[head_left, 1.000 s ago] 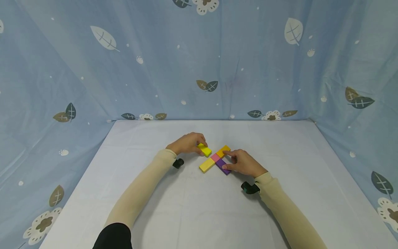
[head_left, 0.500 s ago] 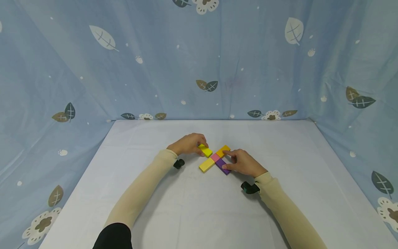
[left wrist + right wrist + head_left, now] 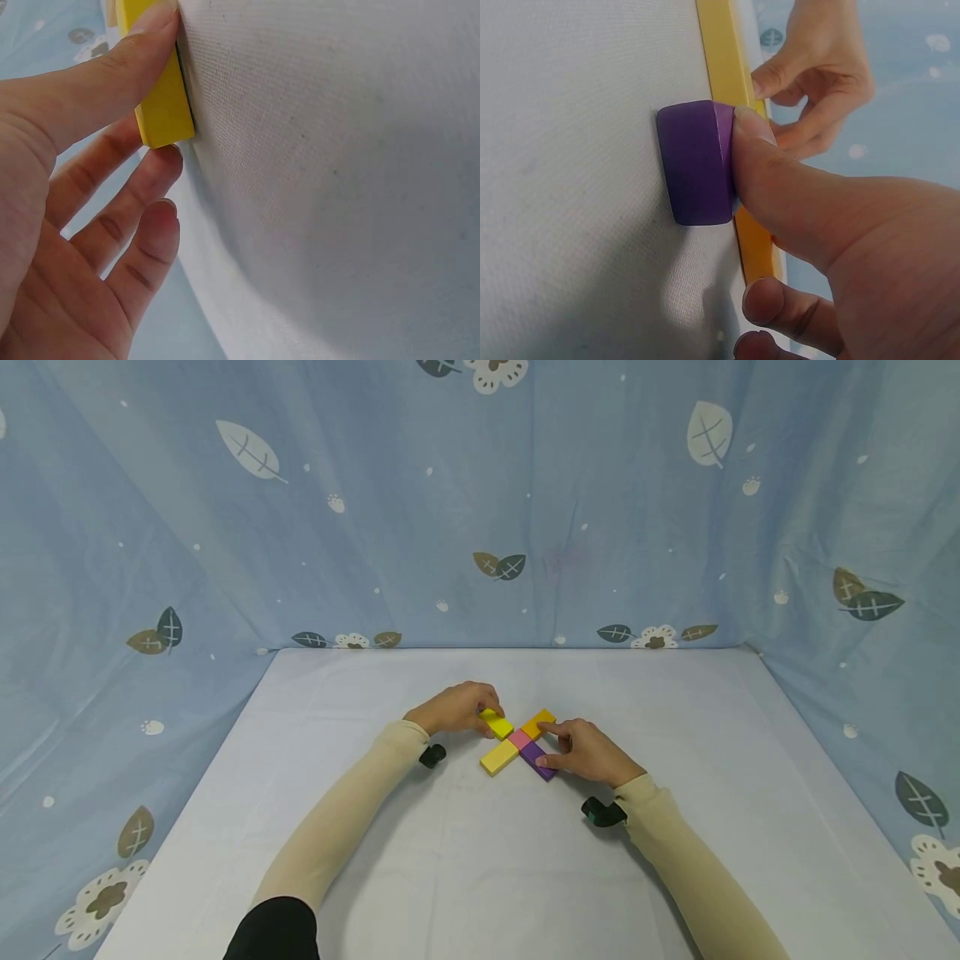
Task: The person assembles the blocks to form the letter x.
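My left hand (image 3: 457, 705) pinches a bright yellow block (image 3: 498, 724) between thumb and fingers. In the left wrist view the thumb lies on this yellow block (image 3: 166, 112), low over the white cloth. The block's near end lies against or very close to a small pink block (image 3: 520, 740). Around the pink one are a pale yellow block (image 3: 499, 758), an orange block (image 3: 537, 724) and a purple block (image 3: 532, 755). My right hand (image 3: 592, 752) spans two of them: its thumb rests on the purple block (image 3: 694, 163), an extended finger on the orange one.
A white cloth (image 3: 480, 868) covers the table. Blue leaf-print curtains (image 3: 420, 518) stand behind it and along both sides. A small dark device (image 3: 432, 755) is worn at the left wrist, another dark device (image 3: 603, 812) at the right.
My left hand has shifted slightly right and nearer with the bright yellow block, narrowing its gap to the pink block. My right hand and the other blocks keep their places.
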Action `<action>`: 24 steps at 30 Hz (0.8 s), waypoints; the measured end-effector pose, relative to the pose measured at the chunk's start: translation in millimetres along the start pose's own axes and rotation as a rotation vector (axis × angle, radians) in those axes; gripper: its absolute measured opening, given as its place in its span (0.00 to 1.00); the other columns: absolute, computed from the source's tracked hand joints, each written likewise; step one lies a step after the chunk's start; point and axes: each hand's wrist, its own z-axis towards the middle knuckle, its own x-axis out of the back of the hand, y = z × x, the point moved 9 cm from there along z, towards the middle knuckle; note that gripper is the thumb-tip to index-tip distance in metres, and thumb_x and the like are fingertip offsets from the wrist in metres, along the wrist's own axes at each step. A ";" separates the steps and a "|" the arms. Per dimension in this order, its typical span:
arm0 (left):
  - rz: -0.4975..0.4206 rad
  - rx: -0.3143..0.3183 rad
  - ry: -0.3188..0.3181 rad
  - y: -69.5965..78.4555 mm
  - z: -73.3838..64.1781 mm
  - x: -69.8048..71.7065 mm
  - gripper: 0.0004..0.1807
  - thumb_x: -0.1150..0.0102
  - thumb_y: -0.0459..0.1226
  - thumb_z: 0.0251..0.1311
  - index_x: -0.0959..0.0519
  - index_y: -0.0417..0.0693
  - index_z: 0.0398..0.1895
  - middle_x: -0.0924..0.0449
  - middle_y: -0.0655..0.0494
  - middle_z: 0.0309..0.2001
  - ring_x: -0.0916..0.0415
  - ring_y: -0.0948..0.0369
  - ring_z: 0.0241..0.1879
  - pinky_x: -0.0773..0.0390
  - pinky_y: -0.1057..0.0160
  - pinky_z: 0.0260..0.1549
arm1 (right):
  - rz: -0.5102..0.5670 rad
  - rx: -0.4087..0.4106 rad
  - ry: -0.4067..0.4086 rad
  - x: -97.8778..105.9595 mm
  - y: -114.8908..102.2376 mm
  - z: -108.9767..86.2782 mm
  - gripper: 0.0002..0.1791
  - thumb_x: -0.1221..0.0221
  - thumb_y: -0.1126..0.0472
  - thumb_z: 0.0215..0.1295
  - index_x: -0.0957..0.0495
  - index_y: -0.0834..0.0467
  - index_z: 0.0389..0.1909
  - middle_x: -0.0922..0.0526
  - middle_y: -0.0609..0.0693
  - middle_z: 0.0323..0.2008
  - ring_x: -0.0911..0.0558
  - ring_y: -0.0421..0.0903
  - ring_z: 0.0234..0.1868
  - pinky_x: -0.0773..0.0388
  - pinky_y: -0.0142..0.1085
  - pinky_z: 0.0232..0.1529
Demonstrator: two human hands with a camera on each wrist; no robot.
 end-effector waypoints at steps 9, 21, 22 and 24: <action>0.004 0.002 -0.005 3.4 0.3 0.2 0.19 0.25 0.43 0.59 0.12 0.54 0.55 0.17 0.58 0.52 0.25 0.60 0.46 0.21 0.59 0.53 | 0.000 -0.008 -0.007 -0.9 0.8 0.3 0.37 0.27 0.51 0.61 0.25 0.57 0.70 0.32 0.48 0.25 0.33 0.45 0.28 0.40 0.32 0.26; 0.010 0.001 -0.014 4.9 3.0 -1.2 0.20 0.25 0.44 0.59 0.12 0.54 0.55 0.17 0.58 0.52 0.25 0.60 0.46 0.21 0.58 0.53 | 0.004 0.001 -0.006 -0.3 0.2 0.7 0.37 0.27 0.50 0.62 0.25 0.57 0.70 0.34 0.48 0.25 0.33 0.45 0.28 0.40 0.32 0.26; 0.012 0.001 -0.014 5.0 3.1 -1.4 0.20 0.25 0.44 0.58 0.12 0.54 0.55 0.17 0.58 0.52 0.25 0.60 0.46 0.21 0.58 0.53 | 0.001 0.001 -0.005 -0.2 0.2 0.7 0.37 0.27 0.50 0.61 0.25 0.57 0.70 0.33 0.48 0.25 0.33 0.45 0.28 0.40 0.32 0.26; 0.016 0.000 -0.015 5.4 3.3 -1.6 0.20 0.25 0.44 0.59 0.12 0.54 0.55 0.17 0.58 0.52 0.25 0.59 0.47 0.21 0.58 0.54 | -0.002 0.000 -0.004 -0.1 0.4 0.8 0.37 0.27 0.50 0.61 0.24 0.57 0.70 0.33 0.48 0.25 0.33 0.45 0.28 0.40 0.32 0.26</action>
